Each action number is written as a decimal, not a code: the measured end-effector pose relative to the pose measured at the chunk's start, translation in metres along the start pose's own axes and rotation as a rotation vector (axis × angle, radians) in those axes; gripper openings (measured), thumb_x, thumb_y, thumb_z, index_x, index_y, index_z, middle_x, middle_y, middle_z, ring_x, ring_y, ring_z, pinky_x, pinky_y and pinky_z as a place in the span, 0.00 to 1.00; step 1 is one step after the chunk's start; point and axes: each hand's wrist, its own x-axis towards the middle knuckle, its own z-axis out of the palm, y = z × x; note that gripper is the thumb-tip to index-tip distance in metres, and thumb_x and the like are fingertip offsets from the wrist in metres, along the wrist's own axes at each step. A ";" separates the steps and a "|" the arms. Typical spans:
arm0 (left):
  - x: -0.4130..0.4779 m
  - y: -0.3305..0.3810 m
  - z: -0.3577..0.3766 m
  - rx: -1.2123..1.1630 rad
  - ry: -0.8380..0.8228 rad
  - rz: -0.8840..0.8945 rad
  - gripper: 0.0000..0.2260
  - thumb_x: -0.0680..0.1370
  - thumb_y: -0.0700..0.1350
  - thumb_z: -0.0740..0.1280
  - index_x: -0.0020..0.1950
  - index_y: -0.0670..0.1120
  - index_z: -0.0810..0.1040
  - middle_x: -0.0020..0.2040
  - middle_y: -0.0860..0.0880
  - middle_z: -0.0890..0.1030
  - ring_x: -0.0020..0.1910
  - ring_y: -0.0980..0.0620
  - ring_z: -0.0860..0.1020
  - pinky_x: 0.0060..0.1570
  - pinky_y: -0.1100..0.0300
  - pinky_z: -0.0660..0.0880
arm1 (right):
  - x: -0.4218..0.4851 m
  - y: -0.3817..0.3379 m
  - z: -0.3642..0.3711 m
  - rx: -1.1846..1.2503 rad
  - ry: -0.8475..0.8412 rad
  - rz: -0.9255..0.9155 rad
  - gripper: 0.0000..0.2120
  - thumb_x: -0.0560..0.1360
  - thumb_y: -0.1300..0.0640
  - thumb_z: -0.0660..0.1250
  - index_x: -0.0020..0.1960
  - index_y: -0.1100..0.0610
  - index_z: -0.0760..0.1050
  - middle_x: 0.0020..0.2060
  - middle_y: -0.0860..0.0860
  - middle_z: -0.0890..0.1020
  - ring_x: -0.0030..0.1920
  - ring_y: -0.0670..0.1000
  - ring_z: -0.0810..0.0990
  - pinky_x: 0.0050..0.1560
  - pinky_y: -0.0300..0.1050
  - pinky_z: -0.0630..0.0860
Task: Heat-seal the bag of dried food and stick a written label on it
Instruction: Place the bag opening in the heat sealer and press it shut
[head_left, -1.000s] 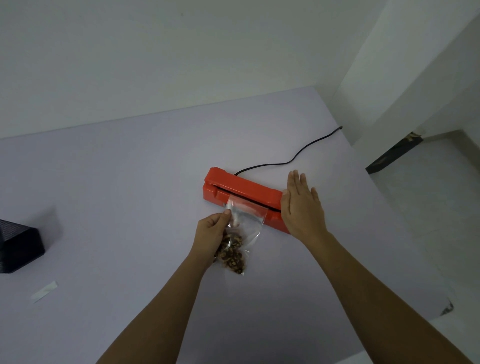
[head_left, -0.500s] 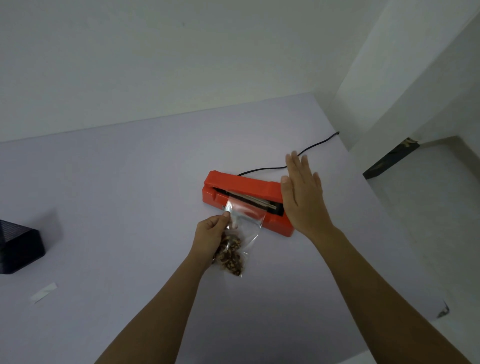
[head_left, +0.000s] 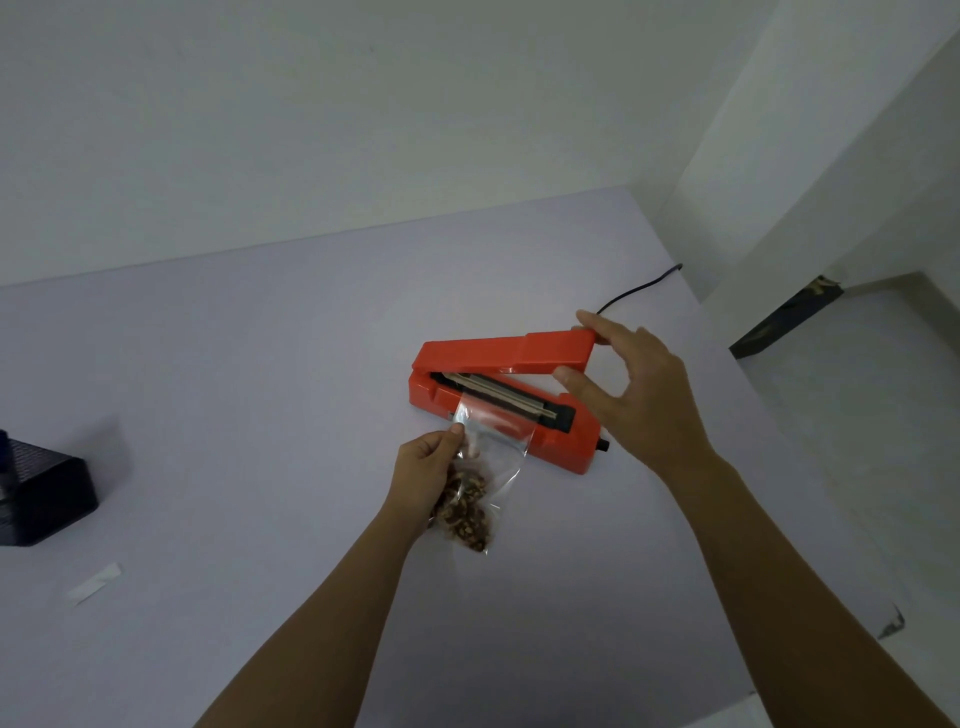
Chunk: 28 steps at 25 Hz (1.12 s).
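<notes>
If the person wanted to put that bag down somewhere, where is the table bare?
The pale table is bare in a wide stretch between the black box at the left edge and the orange heat sealer, and behind the sealer up to the wall. It is crowded around the sealer, where the clear bag of dried food and both hands meet.

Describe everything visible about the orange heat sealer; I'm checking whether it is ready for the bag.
The orange plastic heat sealer sits on the pale table, its hinged lid raised at an angle. The right hand grips the lid's free end. Beneath it lies an exposed long sealing strip. A black knob sticks out at the near end, and a black cord runs away behind. The clear plastic bag of dried food, pinched by the left hand, rests its open end on the base.
</notes>
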 end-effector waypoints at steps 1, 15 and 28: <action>0.001 0.000 0.000 -0.001 -0.001 -0.002 0.17 0.80 0.47 0.62 0.33 0.42 0.75 0.20 0.55 0.73 0.21 0.60 0.71 0.26 0.67 0.72 | 0.003 -0.002 0.001 0.017 0.019 -0.010 0.30 0.71 0.43 0.67 0.68 0.55 0.67 0.58 0.49 0.78 0.61 0.45 0.73 0.70 0.46 0.58; 0.002 -0.001 0.001 0.001 0.014 -0.038 0.17 0.79 0.48 0.63 0.32 0.45 0.78 0.26 0.53 0.78 0.27 0.57 0.76 0.31 0.66 0.75 | 0.115 -0.121 0.043 -0.080 -0.123 -0.332 0.30 0.70 0.37 0.65 0.66 0.54 0.71 0.57 0.49 0.81 0.58 0.51 0.77 0.69 0.50 0.63; 0.000 0.002 0.003 0.007 0.022 -0.063 0.15 0.79 0.49 0.63 0.35 0.45 0.80 0.31 0.50 0.81 0.32 0.53 0.79 0.35 0.64 0.76 | 0.104 -0.071 0.051 0.239 -0.151 0.006 0.32 0.72 0.37 0.63 0.69 0.55 0.67 0.60 0.49 0.78 0.63 0.46 0.74 0.68 0.47 0.67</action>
